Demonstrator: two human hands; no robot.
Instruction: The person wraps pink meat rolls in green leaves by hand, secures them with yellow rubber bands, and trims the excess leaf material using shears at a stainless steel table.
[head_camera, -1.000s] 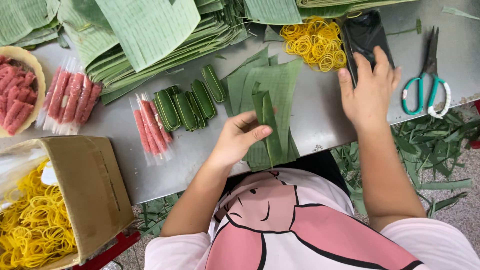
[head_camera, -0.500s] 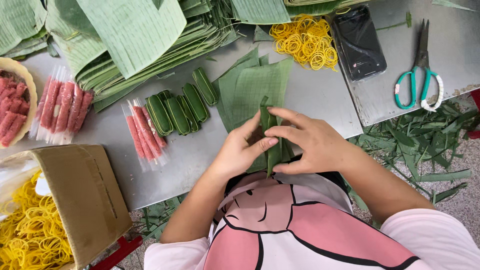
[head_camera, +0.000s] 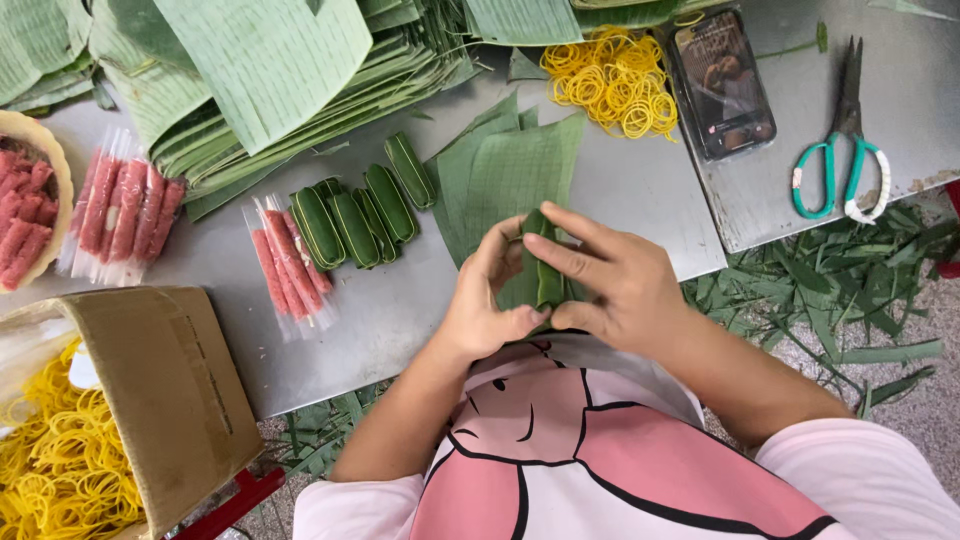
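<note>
- The metal table (head_camera: 640, 190) fills the upper half of the frame; its left and top edges are cut off.
- Stacks of banana leaves (head_camera: 270, 70) cover the upper left and run out of view at the top.
- A cardboard box (head_camera: 150, 390) of yellow rubber bands sits at lower left, partly out of frame.
- The left hand (head_camera: 490, 300) and right hand (head_camera: 610, 285) meet in the middle of the frame, at the table's near edge.
- Both hands are closed around a leaf roll (head_camera: 540, 265): dark green, narrow and upright. Its lower end is hidden behind the fingers.
- Flat leaf pieces (head_camera: 520, 165) lie just above the hands.
- Finished green rolls (head_camera: 360, 205) lie in a row left of centre.
- The scissors (head_camera: 840, 150) and phone (head_camera: 722, 85) lie at upper right.
</note>
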